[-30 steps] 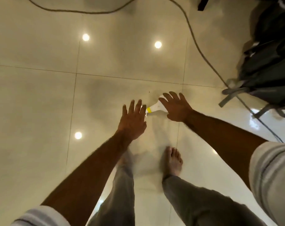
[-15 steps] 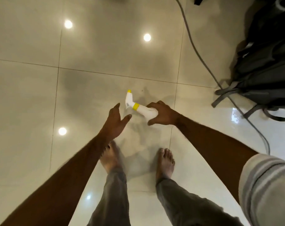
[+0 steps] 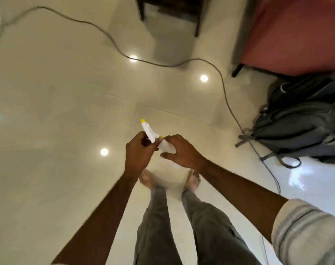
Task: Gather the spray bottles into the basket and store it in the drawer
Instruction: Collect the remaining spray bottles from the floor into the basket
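A white spray bottle [image 3: 151, 134] with a yellow nozzle tip and yellow collar is held up in front of me above the floor. My left hand [image 3: 138, 153] is closed around its trigger head. My right hand [image 3: 182, 152] grips the white bottle body just below the collar. The nozzle points up and to the left. The lower part of the bottle is hidden under my right hand. No basket or drawer is in view.
A grey cable [image 3: 182, 64] snakes across the glossy tiled floor [image 3: 57, 111]. A dark backpack [image 3: 304, 121] lies at the right. A red bed [image 3: 296, 31] and dark furniture legs [image 3: 196, 25] stand at the back. My bare feet [image 3: 193, 180] are below my hands.
The bottle has been lifted from the floor, where my right hand grasped it. My left hand has now closed on its trigger head. I have straightened up, and more of the room shows.
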A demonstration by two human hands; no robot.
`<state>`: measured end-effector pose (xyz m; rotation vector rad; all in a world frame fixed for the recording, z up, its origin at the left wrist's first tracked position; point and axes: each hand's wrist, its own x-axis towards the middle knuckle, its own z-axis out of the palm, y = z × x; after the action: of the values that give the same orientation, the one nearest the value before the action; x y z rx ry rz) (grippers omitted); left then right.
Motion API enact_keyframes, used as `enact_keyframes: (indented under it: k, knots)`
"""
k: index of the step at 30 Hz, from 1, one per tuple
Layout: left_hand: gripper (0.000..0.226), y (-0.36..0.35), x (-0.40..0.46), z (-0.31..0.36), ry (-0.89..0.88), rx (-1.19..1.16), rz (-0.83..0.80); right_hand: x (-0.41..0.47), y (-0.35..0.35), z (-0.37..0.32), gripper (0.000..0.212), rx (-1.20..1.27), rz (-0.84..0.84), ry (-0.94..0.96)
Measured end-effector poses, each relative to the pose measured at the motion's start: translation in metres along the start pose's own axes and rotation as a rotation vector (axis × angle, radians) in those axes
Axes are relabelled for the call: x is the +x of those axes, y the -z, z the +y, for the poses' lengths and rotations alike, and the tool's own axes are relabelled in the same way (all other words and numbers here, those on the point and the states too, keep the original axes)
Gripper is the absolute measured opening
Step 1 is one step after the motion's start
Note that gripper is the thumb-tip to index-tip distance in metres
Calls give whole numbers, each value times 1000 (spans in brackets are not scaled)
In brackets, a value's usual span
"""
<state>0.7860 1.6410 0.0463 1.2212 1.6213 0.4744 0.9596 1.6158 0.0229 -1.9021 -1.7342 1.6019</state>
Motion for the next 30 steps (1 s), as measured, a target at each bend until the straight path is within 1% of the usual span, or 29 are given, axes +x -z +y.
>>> enact_keyframes:
  k: [1, 3, 4, 6, 9, 11, 13, 15, 17, 19, 21, 22, 25, 27, 30]
  knots:
    - [28, 6, -8, 13, -38, -9, 23, -7, 9, -14, 54, 73, 7, 18]
    - [27, 47, -52, 41, -117, -65, 81, -40, 26, -70, 48, 214, -75, 90]
    - [31, 67, -74, 47, -145, -108, 94, -57, 30, -96, 47, 269, -126, 110]
    - [52, 99, -113, 48, -169, -159, 92, -80, 29, -137, 43, 393, -246, 139]
    - [85, 144, -180, 15, -105, -277, 117, -106, 3, -192, 44, 504, -472, 132]
    - [94, 170, -220, -13, -65, -386, 116, -116, -24, -226, 44, 485, -611, 162]
    - [91, 199, -269, -46, -76, -444, 163, -132, -67, -268, 45, 371, -750, 215]
    - [88, 230, -327, -80, -65, -416, 307, -157, -125, -314, 43, 233, -836, 277]
    - [90, 255, -381, -113, 17, -346, 524, -190, -187, -354, 32, 112, -801, 384]
    - [99, 275, -441, -155, 129, -276, 774, -228, -257, -388, 19, -2, -670, 508]
    - [108, 289, -493, -191, 191, -239, 979, -265, -323, -416, 25, -68, -609, 583]
    - [109, 294, -520, -209, 219, -238, 1064, -284, -358, -428, 28, -97, -643, 607]
    - [107, 303, -602, -257, 291, -294, 1248, -342, -452, -453, 23, -151, -853, 634]
    - [102, 307, -653, -285, 315, -395, 1283, -374, -506, -467, 21, -243, -1011, 707]
    - [100, 313, -739, -326, 327, -595, 1328, -426, -588, -483, 33, -415, -1288, 831]
